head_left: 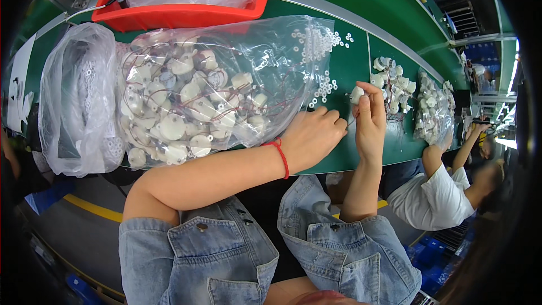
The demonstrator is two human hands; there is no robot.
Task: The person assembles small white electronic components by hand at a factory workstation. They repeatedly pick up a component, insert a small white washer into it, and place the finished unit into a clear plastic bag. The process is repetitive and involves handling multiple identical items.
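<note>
My right hand (370, 127) is raised at the table's near side, pinching a small white round motor (356, 95) between thumb and fingertips. Just left of it, my left hand (314, 140) is closed with its knuckles up, low over the table; whatever its fingers may hold is hidden. White ring washers (323, 88) lie loose beyond the left hand, partly under the mouth of a clear bag. That clear plastic bag (265, 51) is full of white motors (172, 127) with thin dark red wires, and it lies beside my left forearm.
A second clear bag (62, 107) holding washers stands at the left. Behind is a red bin (186, 16) with plastic film. To the right are a pile of white motors (395, 82), another bagged batch (433, 110) and a co-worker in a white shirt (432, 197) at the same green table (353, 51).
</note>
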